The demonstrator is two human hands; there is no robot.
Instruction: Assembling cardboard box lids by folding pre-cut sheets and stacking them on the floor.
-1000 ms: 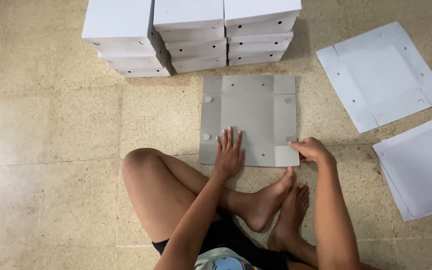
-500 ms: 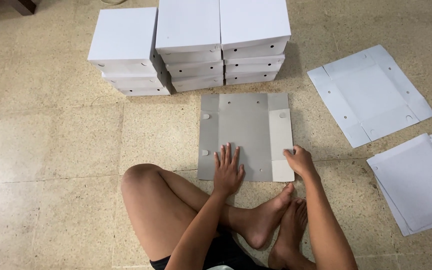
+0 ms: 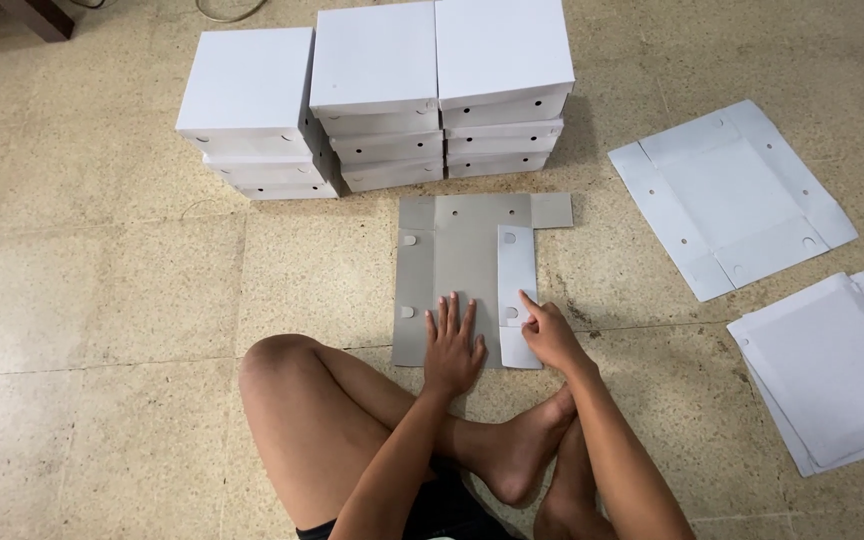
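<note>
Tiled stone floor (image 3: 102,280), beige, speckled; person sits cross-legged on it. Directly in front lies a flat grey cardboard box blank (image 3: 462,270), long axis running away from the person toward the stacks, far end nearly reaching them. Its right side flap (image 3: 515,295) is folded inward, white side up, lying over the panel. Left hand (image 3: 452,345) rests flat, fingers spread, palm down on the near part of the blank, gripping nothing. Right hand (image 3: 550,335) presses the folded flap w/ fingertips, loosely curled, not closed round anything. Behind the blank: three stacks of finished white boxes (image 3: 377,95). To the right, well apart: one unfolded white blank (image 3: 732,195) lying at an angle, and a pile of white sheets (image 3: 832,365) near the frame edge.
</note>
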